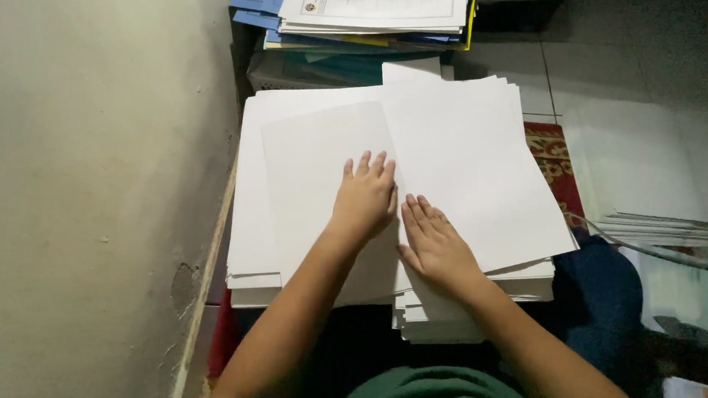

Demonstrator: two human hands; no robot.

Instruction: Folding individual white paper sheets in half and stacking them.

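Observation:
Two thick stacks of blank white paper lie side by side in front of me, the left stack (302, 153) and the right stack (474, 159). My left hand (364, 197) rests flat, fingers together, on the top sheet of the left stack near its inner edge. My right hand (434, 243) lies flat on the lower left corner of the right stack's top sheet. Neither hand grips anything.
A plain wall (84, 199) runs close along the left. Behind the stacks sits a pile of blue folders (256, 0) and printed sheets (383, 0). A patterned red rug (555, 166) and more loose papers (675, 228) lie to the right on the tiled floor (599, 53).

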